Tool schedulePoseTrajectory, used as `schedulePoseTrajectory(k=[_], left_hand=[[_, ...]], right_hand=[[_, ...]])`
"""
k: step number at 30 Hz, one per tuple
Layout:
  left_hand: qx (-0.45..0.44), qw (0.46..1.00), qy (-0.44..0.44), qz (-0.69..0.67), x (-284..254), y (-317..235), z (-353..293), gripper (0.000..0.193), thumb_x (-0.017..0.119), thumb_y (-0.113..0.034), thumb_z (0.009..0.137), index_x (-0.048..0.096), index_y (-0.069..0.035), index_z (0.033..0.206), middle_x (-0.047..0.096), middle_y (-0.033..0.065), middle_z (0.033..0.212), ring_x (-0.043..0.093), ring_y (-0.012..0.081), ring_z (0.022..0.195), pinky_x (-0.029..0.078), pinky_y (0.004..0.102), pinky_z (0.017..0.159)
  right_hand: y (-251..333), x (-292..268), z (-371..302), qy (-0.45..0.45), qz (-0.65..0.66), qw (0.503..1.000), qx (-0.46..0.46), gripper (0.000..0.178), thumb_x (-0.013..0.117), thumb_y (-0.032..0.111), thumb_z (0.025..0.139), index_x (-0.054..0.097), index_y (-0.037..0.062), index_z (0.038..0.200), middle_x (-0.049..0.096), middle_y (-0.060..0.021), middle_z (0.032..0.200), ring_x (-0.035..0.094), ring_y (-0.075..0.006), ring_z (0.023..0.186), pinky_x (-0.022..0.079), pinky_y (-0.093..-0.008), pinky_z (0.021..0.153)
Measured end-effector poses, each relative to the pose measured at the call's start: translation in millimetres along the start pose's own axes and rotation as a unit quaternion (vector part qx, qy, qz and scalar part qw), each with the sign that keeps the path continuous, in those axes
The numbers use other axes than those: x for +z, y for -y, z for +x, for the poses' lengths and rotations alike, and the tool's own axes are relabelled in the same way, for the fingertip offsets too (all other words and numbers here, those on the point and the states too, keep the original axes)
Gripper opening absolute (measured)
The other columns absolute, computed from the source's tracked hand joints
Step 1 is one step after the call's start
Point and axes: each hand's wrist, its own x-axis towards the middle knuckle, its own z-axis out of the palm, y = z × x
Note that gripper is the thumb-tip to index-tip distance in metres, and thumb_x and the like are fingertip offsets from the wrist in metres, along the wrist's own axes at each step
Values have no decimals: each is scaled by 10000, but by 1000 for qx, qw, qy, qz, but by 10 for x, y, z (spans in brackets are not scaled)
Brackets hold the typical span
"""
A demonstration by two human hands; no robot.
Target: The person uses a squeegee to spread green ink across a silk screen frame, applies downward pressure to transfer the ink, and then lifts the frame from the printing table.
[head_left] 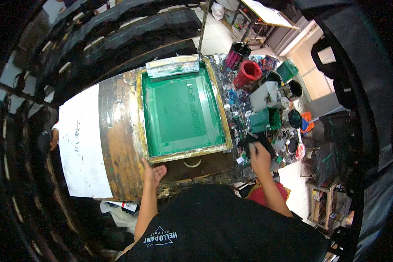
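Observation:
A screen-printing frame [227,126] with yellowish, ink-stained edges lies on the worn wooden table. Green ink covers much of its mesh [174,118], where a faint design and lettering show. A squeegee [172,66] with a smeared pale handle rests across the frame's far end. My left hand [154,174] is at the frame's near left corner, fingers apart and holding nothing; whether it touches the corner I cannot tell. To the right of the frame, my right hand [260,159] has its fingers closed at what looks like a black rag [264,145].
A white sheet [84,144] covers the table's left end. Ink containers crowd the right side, among them a red tub [247,74], a white jug [265,96] and a green container [262,121]. Black garments [131,39] lie in long rows beyond. Another person's hand [54,136] shows far left.

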Motion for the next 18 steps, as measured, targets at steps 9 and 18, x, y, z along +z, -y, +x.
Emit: schedulePoseTrajectory(k=[9,18], left_hand=[[669,532,65,515,1561,-1588,-85,258,639,-213,915,613,-14,1076,598,198,929,590,375,855,477,443,730],[653,201,-24,730,3427,-3118,1572,505,627,-415,874,555,-57,1223,594,87,1152,535,241,1109,386,404,923]], right_hand=[[1225,1048,3119,-43,11,962,-271,301,564,238,918,611,7,1106,623,-240,1044,584,-425,1008,465,-471,877],[1590,1948,4754,108,-204,955,-187,593,367,528,972,671,23,1035,672,-253,1004,634,-419,975,482,-507,878]])
